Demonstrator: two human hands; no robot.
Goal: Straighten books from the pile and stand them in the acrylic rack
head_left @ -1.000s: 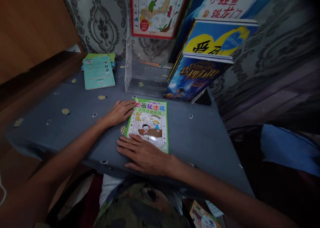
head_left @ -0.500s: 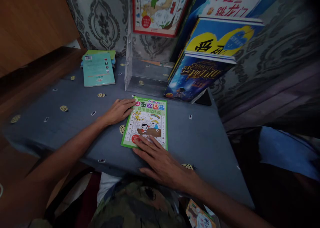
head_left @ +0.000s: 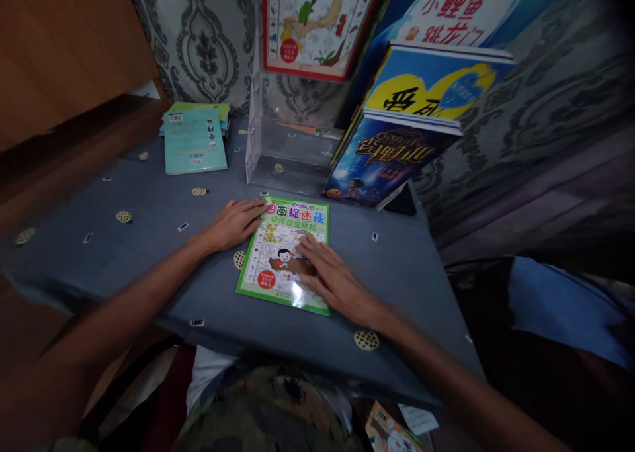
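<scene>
A green-bordered children's picture book (head_left: 278, 293) lies flat, cover up, near the front of the cloth-covered table (head_left: 397, 273). My left hand (head_left: 235, 224) rests flat with fingers stretched out, its fingertips at the book's upper left edge. Over the right half of the cover lies my right hand (head_left: 335, 276), fingers extended and slightly blurred, hiding part of the drawing. Neither hand grips the book. A bright glare spot shows low on the cover.
Behind the book stands a clear acrylic rack (head_left: 288, 167). Several upright books, including a dark blue one (head_left: 381, 161), lean at its right, with a red-bordered book (head_left: 307, 68) above. A teal book (head_left: 196, 144) tops a small stack at the back left. Another book (head_left: 389, 432) shows below the front edge.
My right hand has moved up and to the right across the cover, uncovering its lower left part. My left hand stays by the upper left edge. The camera view has shifted slightly.
</scene>
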